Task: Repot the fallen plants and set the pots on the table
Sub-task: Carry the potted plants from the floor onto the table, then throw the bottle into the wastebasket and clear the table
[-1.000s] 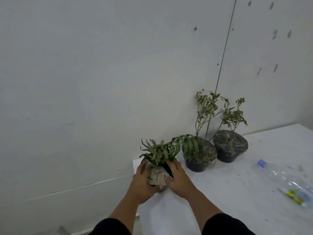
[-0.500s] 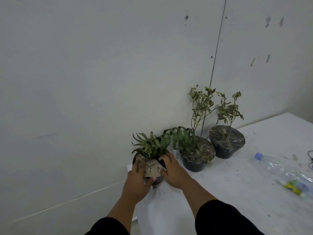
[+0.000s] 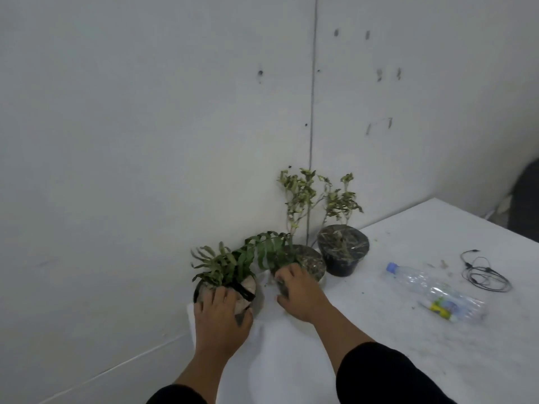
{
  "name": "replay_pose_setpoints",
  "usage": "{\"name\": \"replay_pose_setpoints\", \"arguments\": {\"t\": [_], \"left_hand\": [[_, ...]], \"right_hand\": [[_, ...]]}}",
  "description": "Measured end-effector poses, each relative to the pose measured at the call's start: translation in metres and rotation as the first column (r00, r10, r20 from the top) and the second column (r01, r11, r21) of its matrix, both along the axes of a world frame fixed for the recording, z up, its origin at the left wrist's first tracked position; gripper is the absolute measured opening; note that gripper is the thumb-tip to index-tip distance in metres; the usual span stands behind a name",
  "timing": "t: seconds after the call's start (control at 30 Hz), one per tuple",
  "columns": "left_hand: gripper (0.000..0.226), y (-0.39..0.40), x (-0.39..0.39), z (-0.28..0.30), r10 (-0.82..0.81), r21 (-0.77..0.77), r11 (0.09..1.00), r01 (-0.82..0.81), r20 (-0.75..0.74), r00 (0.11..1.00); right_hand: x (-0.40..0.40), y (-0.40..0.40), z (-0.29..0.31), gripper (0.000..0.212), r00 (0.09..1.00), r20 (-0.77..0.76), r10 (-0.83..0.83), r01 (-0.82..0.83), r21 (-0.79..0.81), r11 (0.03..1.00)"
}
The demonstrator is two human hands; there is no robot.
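A black pot with a green fern (image 3: pixel 224 266) stands at the far left corner of the white table (image 3: pixel 379 330). My left hand (image 3: pixel 221 319) rests on its near side, fingers over the rim and the pale wrapping. My right hand (image 3: pixel 300 290) has left that pot and lies against the near side of the middle black pot (image 3: pixel 312 265), which holds a tall thin plant. Whether it grips this pot or only touches it is unclear. A third black pot (image 3: pixel 342 253) with a small leafy plant stands upright to the right, by the wall.
An empty plastic bottle (image 3: pixel 434 291) with a blue cap lies on its side at the right. A black cable (image 3: pixel 484 275) is coiled beyond it. The wall stands directly behind the pots. The table's left edge is just beside the fern pot.
The fern pot has come down onto the table corner. My right hand has let go of it and moved right to the middle pot. My left hand stays on the fern pot.
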State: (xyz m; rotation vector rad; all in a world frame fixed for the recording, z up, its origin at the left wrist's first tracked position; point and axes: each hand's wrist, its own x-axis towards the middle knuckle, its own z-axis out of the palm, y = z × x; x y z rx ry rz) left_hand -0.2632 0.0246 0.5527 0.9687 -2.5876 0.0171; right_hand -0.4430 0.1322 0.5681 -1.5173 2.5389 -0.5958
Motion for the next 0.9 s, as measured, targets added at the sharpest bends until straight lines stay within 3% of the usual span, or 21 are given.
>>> {"name": "replay_pose_setpoints", "arguments": {"t": [0.13, 0.33, 0.53, 0.9], "left_hand": [[0.033, 0.043, -0.041, 0.023, -0.144, -0.042, 0.989, 0.143, -0.031, 0.989], [0.024, 0.14, -0.136, 0.043, -0.308, 0.065, 0.948, 0.312, -0.068, 0.949], [0.035, 0.241, -0.227, 0.036, -0.429, 0.198, 0.877, 0.438, -0.088, 0.899], [0.046, 0.332, -0.318, -0.013, -0.432, 0.343, 0.857, 0.384, 0.074, 0.899]], "right_hand": [[-0.04, 0.068, 0.02, 0.049, 0.99, -0.035, -0.135, 0.134, -0.036, 0.99], [-0.114, 0.206, 0.034, 0.056, 0.946, -0.064, -0.318, 0.315, -0.051, 0.948], [-0.179, 0.33, 0.026, 0.057, 0.868, -0.023, -0.496, 0.495, -0.025, 0.869], [-0.246, 0.401, -0.03, 0.064, 0.866, 0.101, -0.489, 0.486, 0.061, 0.872]]}}
